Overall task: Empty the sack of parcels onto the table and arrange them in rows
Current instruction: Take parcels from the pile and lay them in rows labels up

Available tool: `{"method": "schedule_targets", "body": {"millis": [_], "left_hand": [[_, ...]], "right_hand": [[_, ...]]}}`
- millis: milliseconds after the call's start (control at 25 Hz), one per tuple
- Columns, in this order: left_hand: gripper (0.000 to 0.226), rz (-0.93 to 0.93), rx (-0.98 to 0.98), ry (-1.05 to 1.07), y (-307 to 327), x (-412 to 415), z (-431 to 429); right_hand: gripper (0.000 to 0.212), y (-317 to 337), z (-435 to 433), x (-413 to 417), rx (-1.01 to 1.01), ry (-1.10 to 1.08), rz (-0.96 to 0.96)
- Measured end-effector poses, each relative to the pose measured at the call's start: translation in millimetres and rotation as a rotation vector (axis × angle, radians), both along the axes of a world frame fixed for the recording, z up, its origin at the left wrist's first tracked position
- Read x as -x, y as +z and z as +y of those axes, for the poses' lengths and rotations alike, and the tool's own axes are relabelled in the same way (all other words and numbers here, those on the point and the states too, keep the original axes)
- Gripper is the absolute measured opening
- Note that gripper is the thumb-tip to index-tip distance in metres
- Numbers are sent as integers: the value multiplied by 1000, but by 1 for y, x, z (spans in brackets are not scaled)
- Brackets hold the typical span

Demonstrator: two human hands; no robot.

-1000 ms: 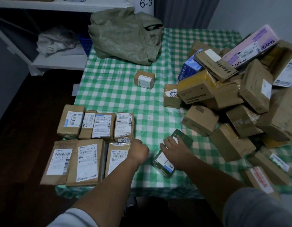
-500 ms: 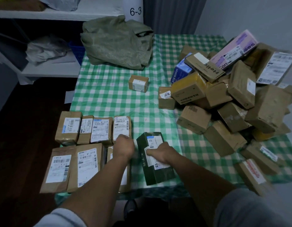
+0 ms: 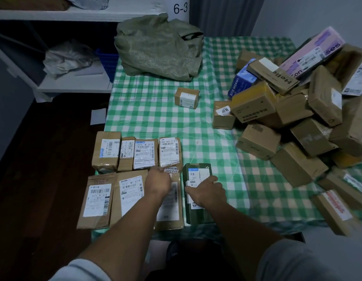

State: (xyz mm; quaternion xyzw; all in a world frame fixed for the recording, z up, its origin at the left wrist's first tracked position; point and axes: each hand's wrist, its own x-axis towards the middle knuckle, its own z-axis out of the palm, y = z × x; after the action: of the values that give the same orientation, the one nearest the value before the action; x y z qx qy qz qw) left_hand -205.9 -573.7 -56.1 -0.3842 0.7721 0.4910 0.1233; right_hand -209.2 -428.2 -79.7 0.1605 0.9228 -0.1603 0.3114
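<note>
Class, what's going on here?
A person is laying parcels in rows on the checked table. The right hand holds a dark green box at the right end of the near row; the left hand rests on the brown parcel beside it. An unsorted heap waits on the right; the sack lies crumpled.

grey short sleeves [image 3: 293,260], bare forearms [image 3: 125,226]

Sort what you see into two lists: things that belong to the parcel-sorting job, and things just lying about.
Job: sack, pile of parcels, two rows of parcels, green box under the right hand, small box, table.
Lying about: shelf, crumpled bag on it, blue basket, paper on the floor.
</note>
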Motion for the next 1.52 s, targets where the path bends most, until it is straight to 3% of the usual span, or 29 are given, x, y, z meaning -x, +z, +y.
{"method": "schedule_targets", "body": {"millis": [280, 600, 720, 880, 1120, 1360, 1520], "left_hand": [[21, -35, -40, -78, -3, -7, -18], [31, -121, -149, -240, -14, -12, 7], [17, -167, -204, -325, -14, -18, 18], [24, -219, -272, -311, -18, -18, 27], [26, -288, -288, -329, -8, -15, 25], [38, -186, -116, -327, 2, -1, 34], [30, -20, -80, -331, 26, 28, 57]], "right_hand": [[112, -7, -9, -12, 19, 3, -66], [97, -9, -7, -13, -35, 14, -85], [84, -12, -4, -14, -11, -17, -79], [61, -10, 4, -15, 5, -17, -74], [53, -9, 5, -12, 12, 13, -73], [43, 4, 21, -8, 25, 48, -40], [40, 29, 50, 11, 17, 3, 21]]}}
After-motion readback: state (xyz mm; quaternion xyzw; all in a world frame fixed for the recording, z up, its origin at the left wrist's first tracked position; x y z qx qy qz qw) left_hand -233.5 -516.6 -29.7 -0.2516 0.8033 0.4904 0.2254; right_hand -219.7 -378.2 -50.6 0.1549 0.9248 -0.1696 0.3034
